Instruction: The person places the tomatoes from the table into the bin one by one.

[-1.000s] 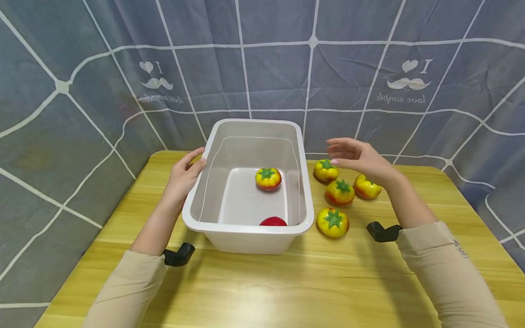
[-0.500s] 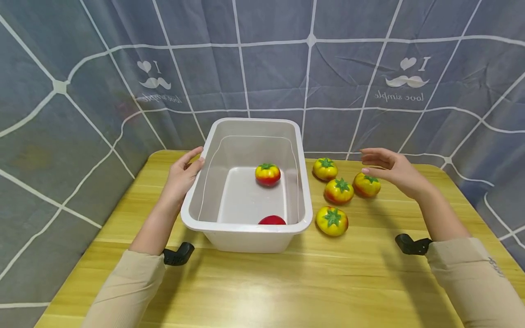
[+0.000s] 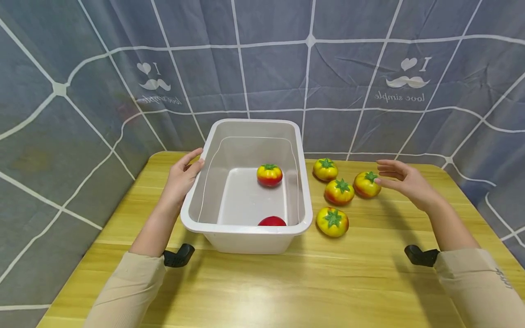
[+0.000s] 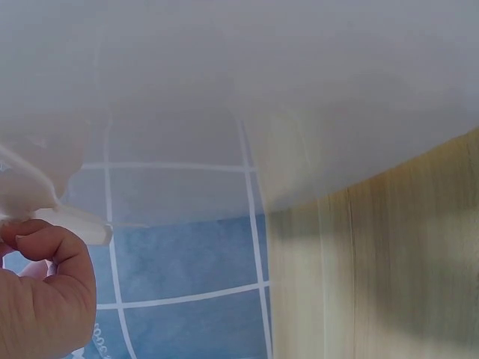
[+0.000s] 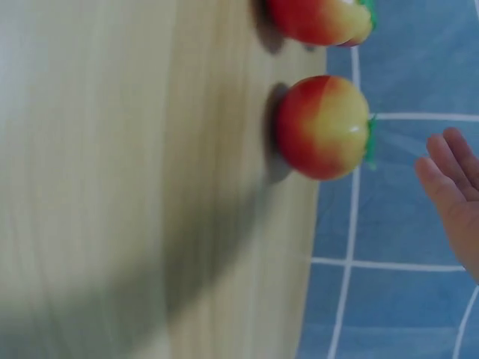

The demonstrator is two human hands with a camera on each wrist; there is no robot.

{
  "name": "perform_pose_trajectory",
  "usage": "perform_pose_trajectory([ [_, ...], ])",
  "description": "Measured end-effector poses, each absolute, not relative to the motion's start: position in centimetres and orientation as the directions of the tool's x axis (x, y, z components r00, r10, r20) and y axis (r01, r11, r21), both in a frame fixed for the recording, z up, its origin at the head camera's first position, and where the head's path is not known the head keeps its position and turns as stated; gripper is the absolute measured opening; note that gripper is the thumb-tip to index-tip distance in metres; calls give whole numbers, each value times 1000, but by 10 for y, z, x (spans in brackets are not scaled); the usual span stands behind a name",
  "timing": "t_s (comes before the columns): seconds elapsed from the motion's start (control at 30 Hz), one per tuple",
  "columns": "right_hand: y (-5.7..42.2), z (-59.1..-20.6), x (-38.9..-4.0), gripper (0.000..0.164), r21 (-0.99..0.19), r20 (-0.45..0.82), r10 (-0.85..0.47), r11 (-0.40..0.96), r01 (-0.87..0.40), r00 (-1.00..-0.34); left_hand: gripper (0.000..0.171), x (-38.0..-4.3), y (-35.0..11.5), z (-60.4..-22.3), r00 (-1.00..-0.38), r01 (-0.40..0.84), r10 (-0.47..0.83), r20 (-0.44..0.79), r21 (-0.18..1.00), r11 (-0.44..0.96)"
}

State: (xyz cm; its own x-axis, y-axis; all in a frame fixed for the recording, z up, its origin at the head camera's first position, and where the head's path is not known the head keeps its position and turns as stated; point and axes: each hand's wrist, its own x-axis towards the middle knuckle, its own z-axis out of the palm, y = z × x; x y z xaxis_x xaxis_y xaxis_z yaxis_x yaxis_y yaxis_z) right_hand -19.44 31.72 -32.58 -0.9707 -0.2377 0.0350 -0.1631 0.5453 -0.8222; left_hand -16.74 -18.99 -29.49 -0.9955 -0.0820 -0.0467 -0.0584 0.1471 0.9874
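Note:
My left hand [image 3: 180,179] grips the left rim of a light grey plastic tub [image 3: 248,239]; in the left wrist view, the thumb [image 4: 56,250] presses on the rim. Inside the tub lie a tomato-shaped yellow-red fruit [image 3: 269,175] with a green leafy top and a red round thing [image 3: 272,221], partly hidden by the near wall. My right hand [image 3: 410,182] hovers with relaxed fingers and holds nothing. Its thumb tip overlaps the rightmost tomato-shaped fruit [image 3: 365,186] in the head view; the right wrist view shows that fruit [image 5: 323,127] apart from the fingers [image 5: 441,183].
Between the tub and the right hand, more such fruits sit on the wooden table [image 3: 262,291]: one at the back [image 3: 325,168], a middle fruit [image 3: 337,193] and a front fruit [image 3: 332,223]. A blue-grey curtain [image 3: 270,77] with white lines hangs behind the table.
My right hand has moved right and lowered, from over the back fruit to beside the rightmost one. The left hand keeps its hold on the tub rim.

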Motion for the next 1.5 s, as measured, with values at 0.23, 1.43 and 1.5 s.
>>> perform_pose_trajectory([
  [0.23,324,-344,-198,65,-811,14,-180,574,-116,-984,52,-169,-190,-296,-996,-57,-81,-45,988,144],
  [1.43,304,-398,-218,86,-840,-77,34,537,83,-996,52,-166,-189,-297,-995,-64,-86,-53,988,141],
  [1.5,303,-398,-218,85,-840,-77,35,537,83,-996,52,-166,-190,-297,-995,-63,-87,-51,988,144],
])
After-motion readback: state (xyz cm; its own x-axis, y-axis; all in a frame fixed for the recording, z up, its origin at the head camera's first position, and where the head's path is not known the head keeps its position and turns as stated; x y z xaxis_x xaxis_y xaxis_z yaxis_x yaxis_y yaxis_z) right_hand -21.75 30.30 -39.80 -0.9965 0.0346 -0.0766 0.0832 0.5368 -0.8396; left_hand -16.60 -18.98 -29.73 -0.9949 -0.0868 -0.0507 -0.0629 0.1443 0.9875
